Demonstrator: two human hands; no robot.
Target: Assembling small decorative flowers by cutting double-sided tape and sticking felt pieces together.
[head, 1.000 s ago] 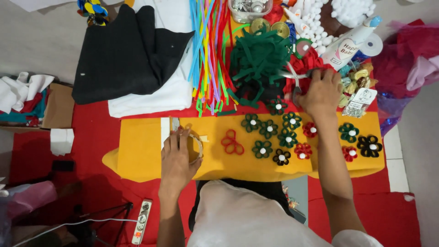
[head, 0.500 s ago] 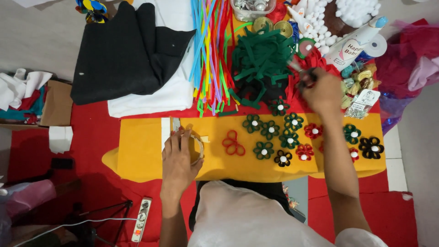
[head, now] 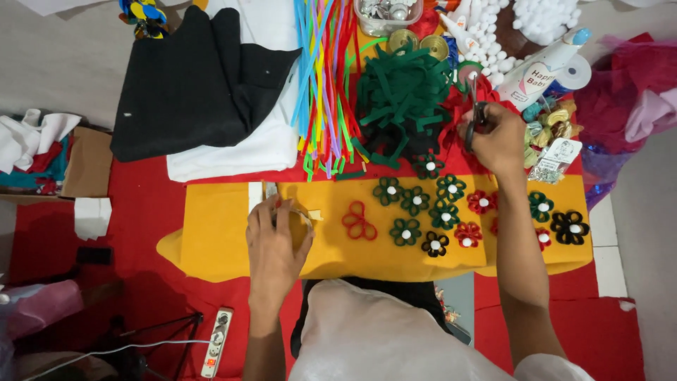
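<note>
Black-handled scissors (head: 477, 116) upper right, long axis near vertical, tips up-frame. Right hand (head: 497, 137) fingers clenched through the handles. Left hand (head: 276, 240) flat, fingers spread, pressing a tape roll (head: 300, 224) on yellow felt (head: 218, 233).

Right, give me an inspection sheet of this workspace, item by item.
Surface: yellow felt sheet on a red cloth.
Job's things: scissors; small roll, mostly hidden under the hand.
Clutter: finished flowers, red loop shape, green strips, coloured pipe cleaners, white pompoms, black fabric.
Grippers: left hand rests on the small roll; right hand grips the scissors.
Cables: power strip with a white cord at lower left.
Surroundings: cardboard box, pink fabric, grey floor.
</note>
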